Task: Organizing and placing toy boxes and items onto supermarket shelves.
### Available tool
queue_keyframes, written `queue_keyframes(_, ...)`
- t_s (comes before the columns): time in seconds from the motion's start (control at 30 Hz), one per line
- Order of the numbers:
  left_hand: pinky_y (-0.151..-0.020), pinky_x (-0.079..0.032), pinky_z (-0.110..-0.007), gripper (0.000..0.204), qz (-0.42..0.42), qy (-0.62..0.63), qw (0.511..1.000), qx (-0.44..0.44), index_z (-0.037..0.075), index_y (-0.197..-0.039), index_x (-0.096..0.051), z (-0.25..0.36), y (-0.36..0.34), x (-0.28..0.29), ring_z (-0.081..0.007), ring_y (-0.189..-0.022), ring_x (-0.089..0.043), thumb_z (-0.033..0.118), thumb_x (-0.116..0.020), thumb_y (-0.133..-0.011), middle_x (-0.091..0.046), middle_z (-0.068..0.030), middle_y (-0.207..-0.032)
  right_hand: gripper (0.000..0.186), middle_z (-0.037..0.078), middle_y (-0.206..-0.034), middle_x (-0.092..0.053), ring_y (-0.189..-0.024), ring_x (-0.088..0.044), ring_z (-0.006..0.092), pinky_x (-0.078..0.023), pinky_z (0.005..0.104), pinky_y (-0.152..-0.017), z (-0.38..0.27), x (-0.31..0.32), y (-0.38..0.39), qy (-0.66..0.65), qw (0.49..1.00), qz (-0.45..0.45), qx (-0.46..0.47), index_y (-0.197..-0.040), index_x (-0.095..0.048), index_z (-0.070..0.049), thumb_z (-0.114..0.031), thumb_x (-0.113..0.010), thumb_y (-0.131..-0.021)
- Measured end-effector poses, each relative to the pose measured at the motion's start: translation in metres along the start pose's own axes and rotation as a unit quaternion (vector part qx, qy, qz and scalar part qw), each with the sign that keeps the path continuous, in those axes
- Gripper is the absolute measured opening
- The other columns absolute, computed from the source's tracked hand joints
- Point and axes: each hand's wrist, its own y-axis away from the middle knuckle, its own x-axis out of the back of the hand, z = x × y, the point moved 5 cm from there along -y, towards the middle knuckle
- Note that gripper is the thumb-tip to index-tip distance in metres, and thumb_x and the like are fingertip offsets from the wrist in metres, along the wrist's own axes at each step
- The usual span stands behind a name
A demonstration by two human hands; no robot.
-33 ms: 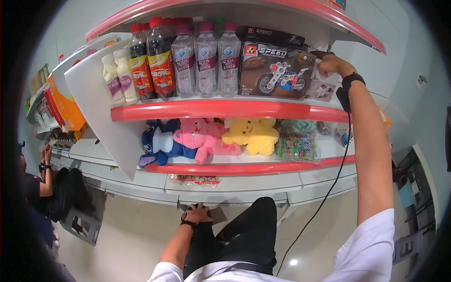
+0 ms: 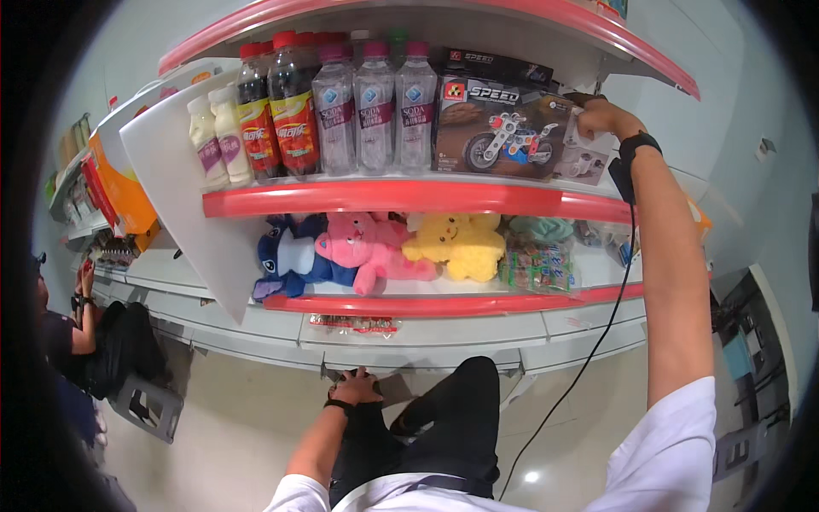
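Observation:
My right arm stretches up to the shelf, and my right hand [image 2: 602, 119] is at the right end of a dark building-toy box [image 2: 499, 128] with a motorcycle picture. Its fingers are bent round the box's upper right edge; some fingertips are hidden. A second dark box [image 2: 495, 64] stands behind that one. Left of the boxes are clear soda bottles [image 2: 374, 111] with purple caps, red-capped cola bottles [image 2: 293, 111], and two small white drink bottles [image 2: 229, 136]. My left hand [image 2: 357, 386] lies on my left knee with its fingers spread, holding nothing that I can see.
On the shelf below sit a blue plush [image 2: 294, 256], a pink plush [image 2: 367, 247], a yellow star plush [image 2: 461, 247] and bagged snacks [image 2: 537, 264]. A white board [image 2: 183, 196] flanks the shelf's left. A black cable [image 2: 589, 363] hangs from my right wrist. Another person [image 2: 72, 333] sits far left.

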Motion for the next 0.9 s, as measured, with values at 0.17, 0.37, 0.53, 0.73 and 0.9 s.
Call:
queue_keyframes(0.17, -0.098, -0.027, -0.068, 0.079, 0.002, 0.003, 1.000, 0.009, 0.028, -0.136, -0.039, -0.009, 0.011, -0.013, -0.0523, -0.132, -0.011, 0.059, -0.065, -0.068, -0.017, -0.0093, -0.150, 0.036, 0.026, -0.088, -0.064, -0.082, -0.061, 0.0390, -0.049, 0.0381, -0.069, 0.003, -0.001, -0.005, -0.070, 0.994, 0.047, 0.066, -0.071, -0.065, 0.003, -0.014, -0.058, -0.039)
queue_keyframes(0.37, -0.097, -0.024, -0.070, 0.076, 0.008, -0.012, 1.000, 0.028, 0.033, -0.137, -0.037, 0.025, 0.054, -0.009, -0.0566, -0.131, -0.009, 0.061, -0.062, -0.071, -0.014, -0.0087, -0.151, 0.036, 0.026, -0.091, -0.063, -0.084, -0.060, 0.0399, -0.049, 0.0385, -0.071, 0.001, -0.003, -0.006, -0.091, 0.993, 0.031, 0.065, -0.071, -0.063, 0.003, -0.013, -0.058, -0.039)
queue_keyframes(0.53, -0.097, -0.023, -0.072, 0.075, 0.037, -0.030, 0.999, 0.021, 0.036, -0.137, -0.036, 0.013, 0.043, -0.018, -0.0557, -0.131, -0.009, 0.063, -0.060, -0.071, -0.011, -0.0049, -0.153, 0.035, 0.026, -0.089, -0.064, -0.083, -0.061, 0.0392, -0.049, 0.0398, -0.070, 0.007, -0.005, -0.009, -0.092, 0.993, 0.052, 0.048, -0.071, -0.063, 0.004, -0.012, -0.058, -0.040)
queue_keyframes(0.73, -0.106, -0.013, -0.064, 0.082, -0.021, -0.029, 0.999, 0.012, 0.028, -0.142, -0.029, -0.014, 0.023, -0.024, -0.0467, -0.137, -0.002, 0.064, -0.058, -0.073, -0.007, -0.0163, -0.152, 0.043, 0.026, -0.097, -0.063, -0.090, -0.061, 0.0400, -0.050, 0.0404, -0.073, -0.001, -0.001, 0.007, -0.074, 0.996, 0.041, 0.021, -0.080, -0.067, 0.002, -0.012, -0.059, -0.040)
queue_keyframes(0.9, -0.108, -0.011, -0.061, 0.085, -0.028, 0.008, 0.999, -0.021, 0.024, -0.142, -0.029, -0.031, 0.028, -0.006, -0.0443, -0.138, 0.000, 0.064, -0.058, -0.073, -0.008, -0.0202, -0.151, 0.062, 0.026, -0.106, -0.061, -0.099, -0.059, 0.0403, -0.049, 0.0420, -0.080, -0.005, 0.007, 0.016, -0.099, 0.992, 0.072, 0.035, -0.102, -0.065, -0.002, -0.011, -0.060, -0.041)
